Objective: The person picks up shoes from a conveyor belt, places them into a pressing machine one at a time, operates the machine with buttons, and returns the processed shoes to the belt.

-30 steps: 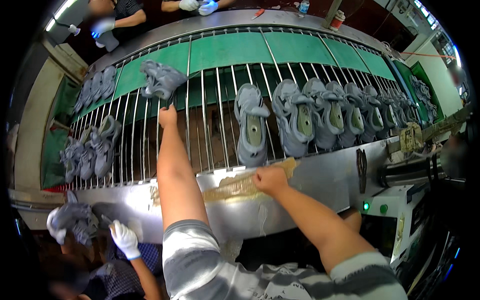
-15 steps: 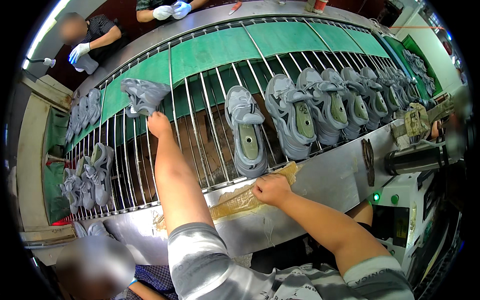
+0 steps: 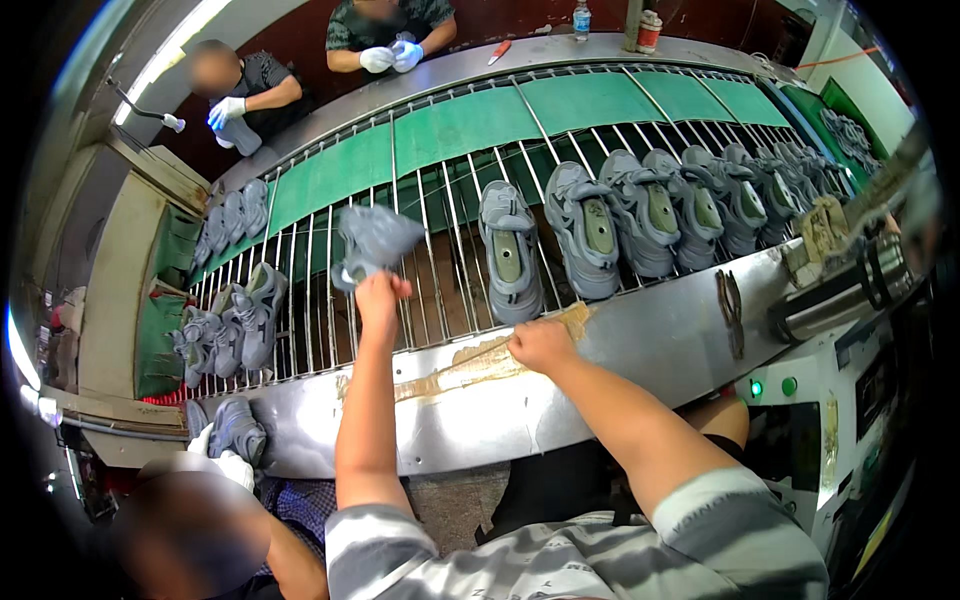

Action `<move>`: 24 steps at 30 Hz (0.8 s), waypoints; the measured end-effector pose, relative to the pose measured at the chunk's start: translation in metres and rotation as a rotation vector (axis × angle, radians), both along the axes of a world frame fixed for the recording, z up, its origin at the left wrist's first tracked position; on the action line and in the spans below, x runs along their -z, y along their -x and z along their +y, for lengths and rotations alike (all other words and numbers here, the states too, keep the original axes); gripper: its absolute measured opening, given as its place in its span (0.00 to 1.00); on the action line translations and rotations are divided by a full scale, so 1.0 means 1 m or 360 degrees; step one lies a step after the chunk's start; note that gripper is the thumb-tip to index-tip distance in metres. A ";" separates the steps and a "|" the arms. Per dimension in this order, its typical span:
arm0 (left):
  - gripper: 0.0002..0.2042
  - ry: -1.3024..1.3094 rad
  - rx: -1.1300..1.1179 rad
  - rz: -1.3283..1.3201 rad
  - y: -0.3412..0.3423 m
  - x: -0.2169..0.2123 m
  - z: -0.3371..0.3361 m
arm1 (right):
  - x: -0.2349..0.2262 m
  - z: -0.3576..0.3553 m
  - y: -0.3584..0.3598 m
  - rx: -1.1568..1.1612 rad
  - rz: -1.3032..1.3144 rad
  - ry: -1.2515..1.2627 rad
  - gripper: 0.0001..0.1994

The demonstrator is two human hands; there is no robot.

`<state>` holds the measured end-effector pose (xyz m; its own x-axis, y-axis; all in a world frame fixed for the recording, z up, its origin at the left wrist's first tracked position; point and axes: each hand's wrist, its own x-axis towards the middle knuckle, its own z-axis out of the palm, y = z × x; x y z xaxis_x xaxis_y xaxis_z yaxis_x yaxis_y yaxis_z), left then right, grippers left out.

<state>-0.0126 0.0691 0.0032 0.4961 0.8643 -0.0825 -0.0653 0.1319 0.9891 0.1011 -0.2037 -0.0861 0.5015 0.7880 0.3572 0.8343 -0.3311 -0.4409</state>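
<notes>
A grey sneaker (image 3: pixel 376 238), blurred by motion, hangs over the metal bars of the rack with its sole side up. My left hand (image 3: pixel 380 297) is closed on its lower end. My right hand (image 3: pixel 543 345) is a closed fist on the near metal ledge, against a strip of yellowish tape (image 3: pixel 475 368); nothing shows in its fingers. Just beyond that fist a grey sneaker (image 3: pixel 509 250) with a green insole lies on the bars, its toe pointing away. Another grey sneaker (image 3: pixel 585 235) stands to its right, first of a row of several.
More grey sneakers (image 3: pixel 257 318) sit on the rack at left. Green cloth (image 3: pixel 450 130) covers its far part. Two gloved people work across the rack; another gloved person (image 3: pixel 225 465) handles sneakers at lower left. At right are a dark strap (image 3: pixel 732 315), a metal cylinder (image 3: pixel 835 300) and a machine (image 3: pixel 800 385).
My left hand has brought the sneaker nearer to me and rightward over the bars. My right fist stays on the ledge. The whole view has shifted, showing more of the lower-left person's gloves.
</notes>
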 end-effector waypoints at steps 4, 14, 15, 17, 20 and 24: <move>0.16 0.0221 0.0182 -0.0417 0.095 -0.030 -0.138 | -0.005 -0.001 -0.001 0.0034 0.0157 0.0080 0.11; 0.14 0.0310 0.0881 0.0257 0.229 -0.036 -0.382 | -0.071 -0.119 0.073 -0.0105 0.2863 0.0241 0.39; 0.13 0.0001 0.1050 0.0394 0.230 -0.039 -0.395 | -0.081 -0.133 0.077 -0.0162 0.2865 0.0235 0.40; 0.13 -0.0394 0.1355 0.0671 0.234 -0.033 -0.416 | -0.098 -0.159 0.084 -0.0152 0.2721 0.0244 0.41; 0.12 -0.0833 0.1620 0.0888 0.240 -0.036 -0.435 | -0.106 -0.186 0.098 -0.0001 0.2266 0.0243 0.47; 0.13 -0.1119 0.1737 0.0942 0.240 -0.029 -0.445 | -0.090 -0.216 0.116 0.0009 0.2246 0.0255 0.55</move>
